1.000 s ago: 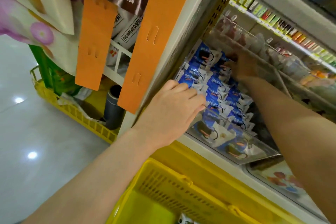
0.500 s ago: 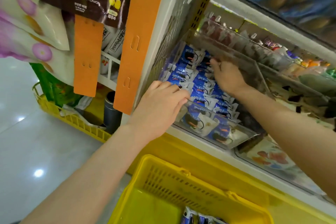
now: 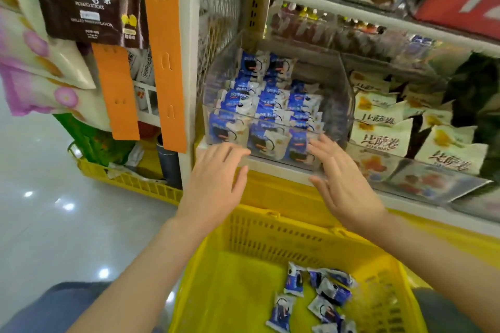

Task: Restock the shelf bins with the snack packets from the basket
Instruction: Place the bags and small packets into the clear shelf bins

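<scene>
Left of scene: orange hanging strips (image 3: 162, 48) and a dark bag of potato sticks (image 3: 89, 0) hung beside the shelf upright; not part of this step.

Left hand (image 3: 213, 184) was flat and spread, fingers splayed, holding nothing. Its fingertips (image 3: 238, 151) lay at the near left front edge of the clear shelf bin (image 3: 338, 105); contact with the bin wall looked likely but could not be confirmed.

The bin sat at the left end of the shelf, already stocked with rows of blue-and-white snack packets (image 3: 270, 105) standing on edge, packed close on the left and middle, with free room at the right and far side.

Right hand (image 3: 343, 184) was likewise open and empty, palm down, fingers against the near right front of the same bin. Grip state for both hands: fully open, nothing held.

Further right, a neighbouring bin held cream-coloured packets (image 3: 384, 116); not touched.

Near, below both hands: yellow basket (image 3: 270, 227) with a loose scatter of the same blue-and-white packets (image 3: 322, 292) on its floor, toward the right side, well apart from either hand.

Handling judgement: the packets appeared small, light, film-wrapped and probably slippery; contents possibly brittle, so no squeezing. Best taken by pinching across the flat faces or the crimped end seal, several gathered at once, then slotted upright into the bin's open right side. Loose ones could slide out of a stack if gripped too lightly.
</scene>
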Demonstrator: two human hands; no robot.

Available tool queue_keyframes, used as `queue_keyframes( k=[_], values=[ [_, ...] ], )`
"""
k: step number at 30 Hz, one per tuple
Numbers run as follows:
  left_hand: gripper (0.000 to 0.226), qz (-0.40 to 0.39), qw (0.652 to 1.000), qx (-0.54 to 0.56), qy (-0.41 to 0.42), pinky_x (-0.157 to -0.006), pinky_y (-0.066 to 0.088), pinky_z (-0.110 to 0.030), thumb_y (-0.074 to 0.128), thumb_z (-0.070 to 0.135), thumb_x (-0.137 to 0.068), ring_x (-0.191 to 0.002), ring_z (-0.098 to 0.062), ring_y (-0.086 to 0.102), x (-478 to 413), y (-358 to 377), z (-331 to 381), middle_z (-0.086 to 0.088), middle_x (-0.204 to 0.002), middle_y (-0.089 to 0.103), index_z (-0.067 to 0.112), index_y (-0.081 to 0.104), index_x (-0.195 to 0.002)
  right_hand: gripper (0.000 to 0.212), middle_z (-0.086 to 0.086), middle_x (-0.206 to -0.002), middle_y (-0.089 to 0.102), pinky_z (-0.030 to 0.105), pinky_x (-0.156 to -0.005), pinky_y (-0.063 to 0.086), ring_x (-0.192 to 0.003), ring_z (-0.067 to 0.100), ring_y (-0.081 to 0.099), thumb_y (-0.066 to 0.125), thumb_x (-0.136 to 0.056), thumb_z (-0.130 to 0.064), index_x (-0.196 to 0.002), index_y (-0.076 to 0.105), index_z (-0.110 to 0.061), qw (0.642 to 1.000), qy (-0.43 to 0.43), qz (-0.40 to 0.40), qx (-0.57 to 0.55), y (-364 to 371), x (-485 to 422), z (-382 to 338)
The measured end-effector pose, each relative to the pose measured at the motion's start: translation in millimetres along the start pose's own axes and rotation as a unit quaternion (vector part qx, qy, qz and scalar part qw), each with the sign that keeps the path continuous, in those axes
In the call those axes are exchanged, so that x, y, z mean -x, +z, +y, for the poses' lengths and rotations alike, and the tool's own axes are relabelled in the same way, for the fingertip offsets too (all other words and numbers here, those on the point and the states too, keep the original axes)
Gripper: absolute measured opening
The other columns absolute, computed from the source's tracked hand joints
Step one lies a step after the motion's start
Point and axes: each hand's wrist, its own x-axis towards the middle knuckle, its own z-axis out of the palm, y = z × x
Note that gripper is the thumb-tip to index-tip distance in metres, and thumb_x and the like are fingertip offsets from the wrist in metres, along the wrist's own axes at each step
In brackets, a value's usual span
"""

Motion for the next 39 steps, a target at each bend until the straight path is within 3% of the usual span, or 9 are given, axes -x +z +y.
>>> queue_keyframes(
  k=[4, 8, 12, 16, 19, 24, 32, 36, 39],
  values=[
    [0.026, -0.039, 0.997, -0.021, -0.055, -0.088, 0.039, -0.035, 0.049, 0.022, -0.093, -0.104, -0.021, 0.051, 33, 35, -2, -0.003, -0.111, 0.057, 0.014, 0.056, -0.117, 0.058, 0.013, -0.11, 0.064, 0.03, -0.088, 0.039, -0.101, 0.028, 0.061, 0.019, -0.1, -0.04, -0.112, 0.061, -0.003, 0.998, -0.022, -0.047, 0.019, 20, 44, -3],
    [0.043, -0.132, 0.965, -0.053, -0.218, -0.097, 0.034, -0.039, 0.046, 0.026, -0.095, -0.118, -0.029, 0.044, 62, 68, -32, -0.012, -0.127, 0.048, 0.008, 0.041, -0.134, 0.051, 0.004, -0.094, 0.064, 0.029, -0.07, 0.052, -0.082, 0.02, 0.064, 0.022, -0.1, -0.039, -0.104, 0.064, -0.01, 0.992, 0.029, -0.121, -0.003, 66, 84, 1],
    [0.042, -0.187, 0.924, 0.0, -0.334, -0.096, 0.038, -0.044, 0.039, 0.025, -0.098, -0.118, -0.038, 0.046, 82, 85, -58, -0.021, -0.13, 0.048, 0.004, 0.038, -0.134, 0.037, -0.001, -0.121, 0.05, 0.023, -0.094, 0.036, -0.111, 0.014, 0.048, 0.029, -0.102, -0.035, -0.129, 0.046, -0.016, 0.951, 0.132, -0.278, -0.029, 133, 129, 22],
    [0.034, -0.245, 0.911, 0.066, -0.325, -0.087, 0.044, -0.041, 0.032, 0.026, -0.1, -0.107, -0.037, 0.056, 95, 94, -68, -0.021, -0.119, 0.059, 0.011, 0.044, -0.128, 0.041, 0.008, -0.142, 0.037, 0.028, -0.102, 0.035, -0.129, 0.021, 0.038, 0.031, -0.103, -0.028, -0.14, 0.032, -0.011, 0.873, 0.256, -0.405, -0.086, 188, 171, 40],
    [0.029, -0.233, 0.91, 0.089, -0.331, -0.071, 0.036, -0.028, 0.031, 0.026, -0.1, -0.091, -0.026, 0.058, 102, 100, -70, -0.016, -0.107, 0.063, 0.011, 0.051, -0.116, 0.052, 0.01, -0.156, 0.016, 0.037, -0.113, 0.026, -0.142, 0.026, 0.022, 0.033, -0.103, -0.027, -0.148, 0.016, -0.009, 0.809, 0.305, -0.483, -0.139, 217, 193, 41],
    [0.022, -0.18, 0.921, 0.07, -0.339, -0.06, 0.029, -0.022, 0.034, 0.029, -0.1, -0.073, -0.017, 0.054, 108, 109, -72, -0.002, -0.083, 0.06, 0.017, 0.052, -0.099, 0.056, 0.015, -0.148, 0.026, 0.035, -0.103, 0.038, -0.126, 0.029, 0.042, 0.047, -0.098, -0.029, -0.144, 0.024, -0.008, 0.757, 0.374, -0.482, -0.233, 255, 210, 16],
    [0.027, -0.173, 0.927, 0.048, -0.33, -0.061, 0.035, -0.029, 0.032, 0.033, -0.099, -0.069, -0.022, 0.055, 109, 113, -74, 0.001, -0.076, 0.057, 0.015, 0.052, -0.1, 0.067, 0.016, -0.141, 0.029, 0.034, -0.105, 0.035, -0.126, 0.029, 0.04, 0.063, -0.088, -0.035, -0.139, 0.031, -0.006, 0.768, 0.442, -0.42, -0.196, 281, 212, -9],
    [0.031, -0.182, 0.922, 0.042, -0.338, -0.074, 0.043, -0.035, 0.032, 0.03, -0.099, -0.088, -0.028, 0.058, 107, 109, -69, -0.008, -0.095, 0.06, 0.01, 0.053, -0.11, 0.065, 0.014, -0.134, 0.044, 0.036, -0.091, 0.044, -0.111, 0.029, 0.053, 0.07, -0.083, -0.031, -0.135, 0.038, -0.007, 0.75, 0.461, -0.409, -0.24, 276, 209, -10],
    [0.033, -0.144, 0.956, -0.025, -0.256, -0.093, 0.037, -0.039, 0.037, 0.017, -0.099, -0.111, -0.028, 0.046, 104, 106, -54, -0.014, -0.125, 0.049, 0.006, 0.048, -0.127, 0.062, 0.013, -0.124, 0.057, 0.033, -0.078, 0.046, -0.099, 0.027, 0.058, 0.071, -0.081, -0.035, -0.131, 0.044, -0.008, 0.748, 0.458, -0.388, -0.283, 263, 202, -6]
  ],
)
